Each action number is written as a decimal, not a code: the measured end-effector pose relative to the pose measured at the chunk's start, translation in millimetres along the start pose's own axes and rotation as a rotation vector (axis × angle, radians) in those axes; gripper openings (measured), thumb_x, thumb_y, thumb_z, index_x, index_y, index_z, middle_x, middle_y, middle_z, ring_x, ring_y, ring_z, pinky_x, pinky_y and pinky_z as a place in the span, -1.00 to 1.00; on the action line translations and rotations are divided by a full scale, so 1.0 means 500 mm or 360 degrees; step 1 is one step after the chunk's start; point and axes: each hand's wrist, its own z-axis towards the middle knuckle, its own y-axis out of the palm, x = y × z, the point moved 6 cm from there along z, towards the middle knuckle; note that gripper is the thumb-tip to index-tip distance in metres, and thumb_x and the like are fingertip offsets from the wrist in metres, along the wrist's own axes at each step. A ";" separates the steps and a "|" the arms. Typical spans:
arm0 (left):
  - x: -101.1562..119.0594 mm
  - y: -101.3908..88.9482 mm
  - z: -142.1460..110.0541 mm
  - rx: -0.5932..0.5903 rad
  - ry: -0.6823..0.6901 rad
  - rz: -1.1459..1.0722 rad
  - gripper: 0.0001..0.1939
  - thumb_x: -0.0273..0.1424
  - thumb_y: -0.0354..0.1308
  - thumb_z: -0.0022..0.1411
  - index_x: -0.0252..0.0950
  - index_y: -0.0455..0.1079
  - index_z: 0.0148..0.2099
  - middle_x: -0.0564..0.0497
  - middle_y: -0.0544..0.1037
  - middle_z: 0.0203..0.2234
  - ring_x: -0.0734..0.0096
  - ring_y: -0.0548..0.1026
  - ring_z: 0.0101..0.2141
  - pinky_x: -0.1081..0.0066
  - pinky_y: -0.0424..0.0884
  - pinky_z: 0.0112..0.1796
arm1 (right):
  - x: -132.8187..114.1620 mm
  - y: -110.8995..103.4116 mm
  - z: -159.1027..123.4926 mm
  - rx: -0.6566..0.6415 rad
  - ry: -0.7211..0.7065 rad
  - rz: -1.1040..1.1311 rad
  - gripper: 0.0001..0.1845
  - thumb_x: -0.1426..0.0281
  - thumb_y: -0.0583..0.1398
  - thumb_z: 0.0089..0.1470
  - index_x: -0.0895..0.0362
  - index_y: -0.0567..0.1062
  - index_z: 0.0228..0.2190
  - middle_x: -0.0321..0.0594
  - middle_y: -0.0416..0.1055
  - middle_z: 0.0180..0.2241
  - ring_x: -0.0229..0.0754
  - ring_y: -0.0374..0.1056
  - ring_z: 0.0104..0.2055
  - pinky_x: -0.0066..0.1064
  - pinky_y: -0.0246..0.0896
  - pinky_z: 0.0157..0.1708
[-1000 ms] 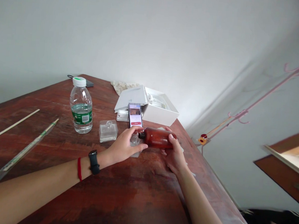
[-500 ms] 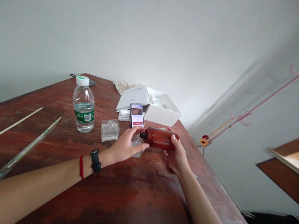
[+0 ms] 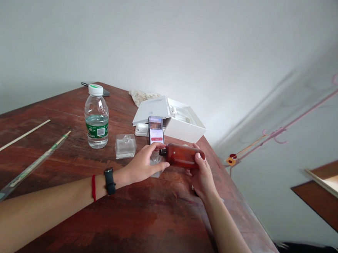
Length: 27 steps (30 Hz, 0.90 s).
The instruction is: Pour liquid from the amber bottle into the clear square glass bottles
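My right hand (image 3: 201, 177) grips an amber brown bottle (image 3: 182, 156), held on its side with its dark neck pointing left. My left hand (image 3: 143, 165) curls round a small clear glass bottle (image 3: 155, 159) standing on the table, right under the amber bottle's mouth. A black watch and a red cord sit on my left wrist. A second square clear glass bottle (image 3: 125, 146) stands just left of my left hand.
On the dark red wooden table (image 3: 139, 220) stand a water bottle (image 3: 97, 117), a phone (image 3: 156, 133) propped against an open white box (image 3: 175, 119), and two long thin rods (image 3: 30, 167) at the left. The table's edge runs close on the right.
The view has shifted slightly; both hands and the two bottles keep the same pose, the amber bottle still tipped over the small glass one.
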 end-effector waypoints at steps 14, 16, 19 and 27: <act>-0.007 0.001 0.000 -0.0027 0.0002 -0.0027 -0.41 -0.29 0.47 0.22 -0.19 0.38 0.23 -0.19 0.55 0.18 -0.05 0.50 0.20 -0.12 0.34 0.30 | -0.002 0.002 0.000 -0.0032 -0.0037 -0.0037 -0.33 0.02 0.49 -0.08 -0.08 0.60 0.07 -0.25 0.55 -0.16 -0.30 0.21 -0.50 -0.51 0.05 -0.65; -0.007 0.001 0.001 -0.0033 0.0007 -0.0035 -0.42 -0.29 0.47 0.21 -0.18 0.39 0.22 -0.19 0.56 0.17 -0.06 0.50 0.21 -0.13 0.34 0.30 | -0.002 0.001 0.000 -0.0022 -0.0033 -0.0039 -0.33 0.01 0.49 -0.09 -0.08 0.60 0.06 -0.28 0.53 -0.22 -0.32 0.20 -0.52 -0.52 0.04 -0.66; -0.007 0.001 0.001 -0.0030 -0.0001 -0.0030 -0.42 -0.28 0.47 0.21 -0.18 0.38 0.22 -0.19 0.56 0.17 -0.06 0.51 0.20 -0.15 0.34 0.29 | -0.002 0.000 -0.001 -0.0003 -0.0027 -0.0030 -0.33 0.01 0.51 -0.13 -0.09 0.62 0.03 -0.32 0.50 -0.25 -0.34 0.21 -0.52 -0.54 0.07 -0.65; -0.008 0.003 0.000 -0.0031 0.0002 -0.0046 -0.43 -0.29 0.45 0.21 -0.19 0.38 0.21 -0.20 0.55 0.18 -0.07 0.50 0.21 -0.17 0.33 0.30 | -0.002 -0.002 -0.002 0.0018 -0.0023 -0.0009 -0.27 0.02 0.54 -0.16 -0.10 0.62 0.07 -0.30 0.51 -0.20 -0.34 0.24 -0.48 -0.56 0.15 -0.63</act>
